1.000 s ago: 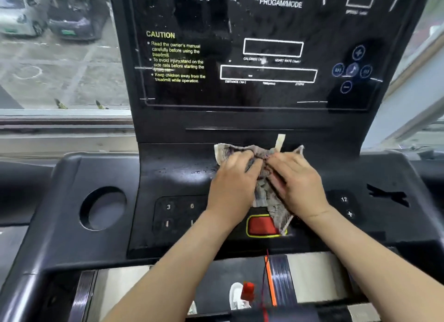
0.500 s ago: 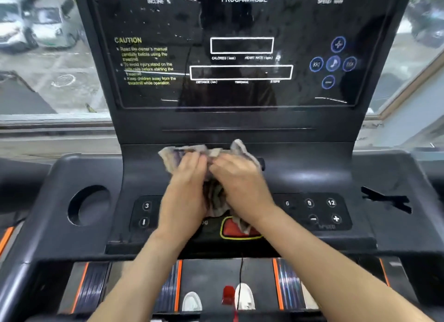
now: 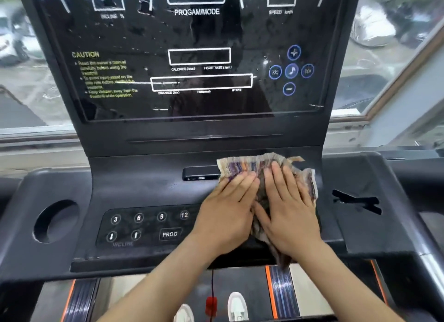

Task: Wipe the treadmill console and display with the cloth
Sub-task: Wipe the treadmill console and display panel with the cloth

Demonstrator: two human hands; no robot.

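Observation:
A crumpled, faded patterned cloth (image 3: 249, 169) lies on the black treadmill console (image 3: 149, 189), right of its centre. My left hand (image 3: 228, 216) and my right hand (image 3: 286, 213) press flat on the cloth side by side, fingers pointing away from me. The cloth covers the right part of the button panel and hangs over the console's near edge. Above stands the glossy black display (image 3: 197, 57), with white boxes, yellow caution text and blue round buttons; it shows streaks and smudges.
The left button panel (image 3: 146, 225) with numbers, arrows and PROG is uncovered. A round cup holder (image 3: 56, 222) sits at the left and a slotted tray (image 3: 355, 201) at the right. A red safety clip (image 3: 211, 302) dangles below. Windows flank the display.
Both hands and the cloth have slid to the right across the console, uncovering the left buttons and covering the right ones. The hands now lie flatter on the cloth.

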